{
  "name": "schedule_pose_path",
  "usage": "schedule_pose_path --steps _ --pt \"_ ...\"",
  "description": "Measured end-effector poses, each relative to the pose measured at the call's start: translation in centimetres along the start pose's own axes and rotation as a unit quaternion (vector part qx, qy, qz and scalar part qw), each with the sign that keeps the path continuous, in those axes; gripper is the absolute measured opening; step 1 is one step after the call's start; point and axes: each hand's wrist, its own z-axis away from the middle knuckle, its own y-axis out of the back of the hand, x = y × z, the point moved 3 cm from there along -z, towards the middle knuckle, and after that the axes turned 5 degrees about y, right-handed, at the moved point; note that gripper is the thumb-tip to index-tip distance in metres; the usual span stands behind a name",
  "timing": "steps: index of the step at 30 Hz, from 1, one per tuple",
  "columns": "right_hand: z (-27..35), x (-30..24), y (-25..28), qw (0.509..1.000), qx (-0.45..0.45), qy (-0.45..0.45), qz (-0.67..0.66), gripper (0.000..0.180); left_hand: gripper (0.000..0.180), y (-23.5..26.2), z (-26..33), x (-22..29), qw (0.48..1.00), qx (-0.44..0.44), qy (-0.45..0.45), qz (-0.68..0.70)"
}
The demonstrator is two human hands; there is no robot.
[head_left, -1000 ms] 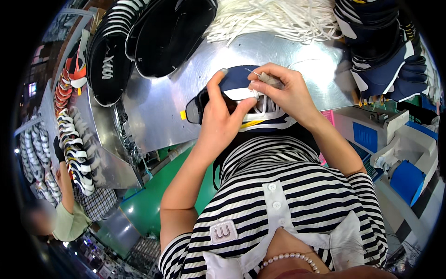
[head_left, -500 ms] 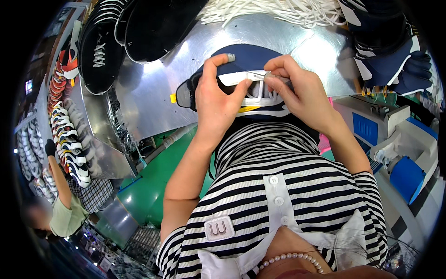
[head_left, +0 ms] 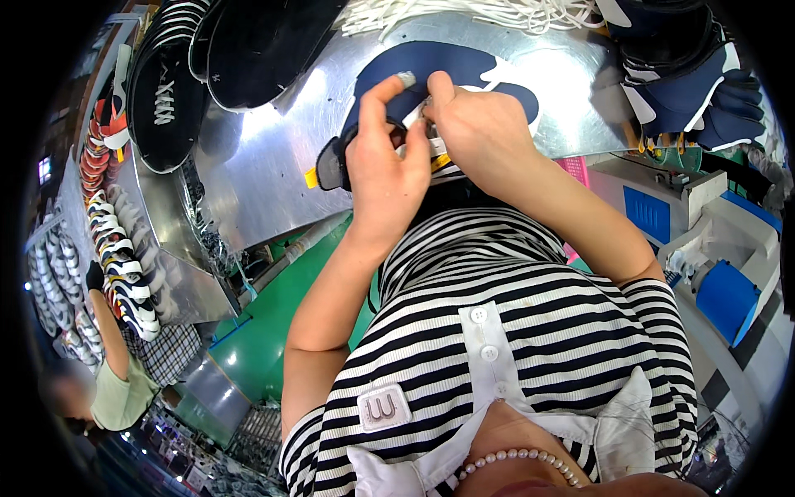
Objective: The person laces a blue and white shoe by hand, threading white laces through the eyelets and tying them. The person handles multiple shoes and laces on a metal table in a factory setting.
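A navy shoe upper (head_left: pixel 447 74) with white trim lies on the shiny metal table (head_left: pixel 265 157) in front of me. My left hand (head_left: pixel 383 170) grips its near edge, thumb raised against the navy fabric. My right hand (head_left: pixel 480 132) pinches the same edge just beside it, fingertips touching the left hand's. A small yellow tab (head_left: pixel 311 177) sticks out at the upper's left end. My striped shirt (head_left: pixel 497 331) fills the lower part of the view.
Black shoe uppers (head_left: pixel 248 41) are stacked at the back left. White laces (head_left: pixel 497 12) lie along the far edge. Navy uppers (head_left: pixel 687 74) pile up at the right. A grey and blue machine (head_left: pixel 712 248) stands at my right. Another person (head_left: pixel 112 364) works at a shoe rack lower left.
The shoe upper has been turned and its navy part now spreads out further on the table. Both hands have closed in together on its near edge.
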Motion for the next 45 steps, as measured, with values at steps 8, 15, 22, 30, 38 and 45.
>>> schedule_pose_path --steps 8,15,22,30,38,45 --pt "2.1 4.3 6.7 0.99 0.022 -0.072 -0.121 0.028 0.055 1.3 -2.5 -0.9 0.988 -0.047 0.12 0.09" --pt "2.2 6.9 1.9 0.985 0.085 -0.041 -0.146 0.027 0.052 2.6 -4.2 -0.3 0.91 -0.178 0.188 0.325" --pt "1.9 6.8 1.9 0.959 0.158 -0.085 -0.22 0.017 0.047 3.4 -0.6 3.0 0.976 -0.115 -0.013 -0.182" --pt "9.1 -0.2 4.9 0.937 -0.154 0.102 -0.298 0.013 0.022 1.2 -3.1 2.1 0.961 -0.031 -0.08 -0.261" --pt "6.5 3.4 2.8 0.88 0.044 -0.198 -0.43 0.018 0.017 1.3 -2.0 3.5 0.967 -0.004 -0.133 -0.218" --pt "4.8 3.4 0.6 0.749 -0.067 -0.255 -0.609 0.015 0.017 1.4 -1.2 5.1 0.953 0.001 -0.215 -0.213"
